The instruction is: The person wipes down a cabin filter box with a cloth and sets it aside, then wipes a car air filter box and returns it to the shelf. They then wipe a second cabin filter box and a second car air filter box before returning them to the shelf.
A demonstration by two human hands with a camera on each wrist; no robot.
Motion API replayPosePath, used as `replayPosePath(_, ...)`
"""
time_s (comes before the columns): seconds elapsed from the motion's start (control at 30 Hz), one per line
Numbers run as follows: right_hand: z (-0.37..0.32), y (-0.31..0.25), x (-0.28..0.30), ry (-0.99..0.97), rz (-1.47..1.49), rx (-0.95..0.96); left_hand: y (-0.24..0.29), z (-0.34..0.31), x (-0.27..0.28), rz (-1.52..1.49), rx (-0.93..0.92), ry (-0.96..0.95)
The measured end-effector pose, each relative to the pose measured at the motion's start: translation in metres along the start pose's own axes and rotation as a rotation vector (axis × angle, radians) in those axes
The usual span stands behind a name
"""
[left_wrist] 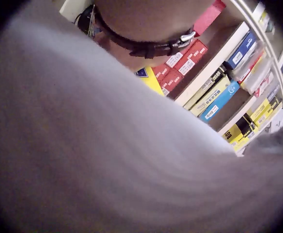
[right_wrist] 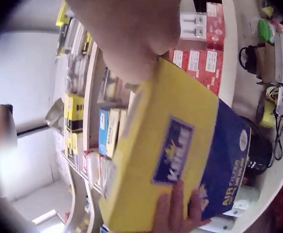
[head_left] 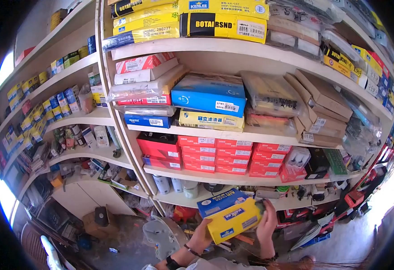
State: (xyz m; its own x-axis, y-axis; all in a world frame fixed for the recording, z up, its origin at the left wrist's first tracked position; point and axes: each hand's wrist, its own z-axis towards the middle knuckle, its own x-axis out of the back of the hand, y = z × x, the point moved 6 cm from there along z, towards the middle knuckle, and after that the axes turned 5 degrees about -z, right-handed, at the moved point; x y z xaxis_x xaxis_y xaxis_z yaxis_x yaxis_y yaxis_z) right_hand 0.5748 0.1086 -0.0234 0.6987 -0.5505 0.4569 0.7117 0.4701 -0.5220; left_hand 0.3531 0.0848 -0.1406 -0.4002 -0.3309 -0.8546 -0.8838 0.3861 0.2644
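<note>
A yellow and blue KENLEE air filter box [head_left: 235,220] is held between both hands, tilted, in front of the shelves. My left hand [head_left: 200,236] grips its lower left corner; in the right wrist view the left fingers [right_wrist: 178,211] lie across the printed face. At the opposite end my right hand [head_left: 266,225] holds the box by its short side. The right wrist view shows the box [right_wrist: 166,145] close up, with the right hand [right_wrist: 136,48] at its top corner. A sleeve covers most of the left wrist view, leaving a strapped wrist and a sliver of yellow box [left_wrist: 151,82].
Shelves ahead carry a blue box [head_left: 208,94], stacked red boxes [head_left: 199,153], brown cartons [head_left: 320,108] and yellow-black boxes [head_left: 224,27]. Curved shelves with small boxes [head_left: 62,105] stand left. A grey moulded piece [head_left: 161,234] and a cardboard box [head_left: 100,225] sit low down.
</note>
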Motion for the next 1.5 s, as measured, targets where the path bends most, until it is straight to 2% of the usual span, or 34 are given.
replayPosePath(0.03, -0.001, 0.028, 0.004, -0.004, 0.047, -0.189, 0.002, 0.006, 0.008, -0.001, -0.004, -0.002)
replayPosePath(0.07, -0.006, 0.054, 0.008, -0.008, 0.095, -0.379, 0.01, 0.011, 0.015, 0.125, -0.096, -0.061)
replayPosePath(0.1, -0.002, 0.054, 0.019, 0.076, -0.029, -0.293, 0.017, 0.011, 0.012, 0.251, -0.188, -0.121)
replayPosePath(0.13, -0.005, 0.053, 0.019, 0.08, -0.027, -0.286, 0.016, 0.013, 0.011, 0.251, -0.193, -0.127)
replayPosePath(0.2, -0.011, 0.026, 0.011, -0.086, -0.031, -0.094, 0.019, 0.013, 0.01, 0.593, -0.375, -0.033)
replayPosePath(0.27, -0.022, -0.023, -0.018, -0.605, 0.158, -0.153, 0.012, 0.028, 0.019, 0.638, -0.39, -0.03)
replayPosePath(0.33, -0.058, -0.056, -0.054, -0.812, 0.068, 0.304, 0.007, 0.04, 0.024, 0.656, -0.429, -0.088)
replayPosePath(0.37, -0.06, -0.058, -0.052, -0.811, 0.071, 0.302, 0.009, 0.044, 0.026, 0.675, -0.488, -0.152)
replayPosePath(0.43, -0.047, -0.078, -0.036, -0.965, 0.191, 0.096, 0.011, 0.037, 0.015, 0.683, -0.502, -0.168)
replayPosePath(0.47, -0.055, -0.063, -0.041, -0.97, 0.199, 0.083, 0.012, 0.029, 0.007, 0.689, -0.514, -0.184)
replayPosePath(0.5, -0.065, -0.033, -0.049, -0.884, 0.096, 0.123, 0.013, 0.02, -0.007, 0.722, -0.435, -0.181)
replayPosePath(0.53, -0.068, -0.016, -0.049, -0.797, -0.005, 0.159, 0.012, 0.016, -0.015, 0.71, -0.43, -0.193)
replayPosePath(0.6, -0.068, 0.014, -0.041, -0.718, -0.017, 0.075, 0.006, 0.029, 0.002, 0.838, -0.429, -0.185)
replayPosePath(0.63, -0.069, 0.03, -0.038, -0.701, -0.059, 0.049, 0.01, 0.012, -0.023, 0.849, -0.447, -0.25)
replayPosePath(0.77, -0.062, 0.062, -0.021, -0.637, -0.097, -0.076, 0.007, 0.009, -0.03, 0.82, -0.369, -0.328)
replayPosePath(0.8, -0.058, 0.063, -0.016, -0.604, -0.079, -0.089, 0.008, 0.002, -0.038, 0.788, -0.347, -0.352)
replayPosePath(0.87, -0.048, 0.051, -0.009, -0.599, -0.17, 0.002, 0.012, -0.002, -0.043, 0.837, -0.376, -0.4)
replayPosePath(0.93, -0.037, 0.02, 0.0, -0.65, -0.191, 0.06, 0.016, -0.011, -0.056, 0.875, -0.365, -0.407)
replayPosePath(0.97, -0.033, 0.01, 0.002, -0.649, -0.191, 0.011, 0.017, -0.009, -0.055, 0.876, -0.361, -0.415)
replayPosePath(1.03, -0.036, -0.024, -0.005, -0.812, -0.106, 0.269, 0.015, -0.009, -0.057, 0.86, -0.327, -0.408)
replayPosePath(1.07, -0.034, -0.03, -0.004, -0.808, -0.106, 0.24, 0.013, -0.009, -0.055, 0.871, -0.3, -0.411)
replayPosePath(1.13, -0.037, -0.049, -0.002, -0.812, 0.014, 0.466, 0.011, -0.007, -0.052, 0.853, -0.261, -0.426)
replayPosePath(1.3, -0.009, -0.01, -0.002, -0.843, -0.039, 0.393, 0.014, -0.016, -0.054, 0.894, -0.26, -0.45)
replayPosePath(1.37, 0.018, 0.015, 0.01, -0.584, -0.192, 0.305, 0.013, -0.014, -0.052, 0.916, -0.225, -0.488)
replayPosePath(1.5, 0.04, 0.008, 0.016, -0.488, -0.231, 0.294, 0.008, -0.015, -0.056, 0.915, -0.215, -0.521)
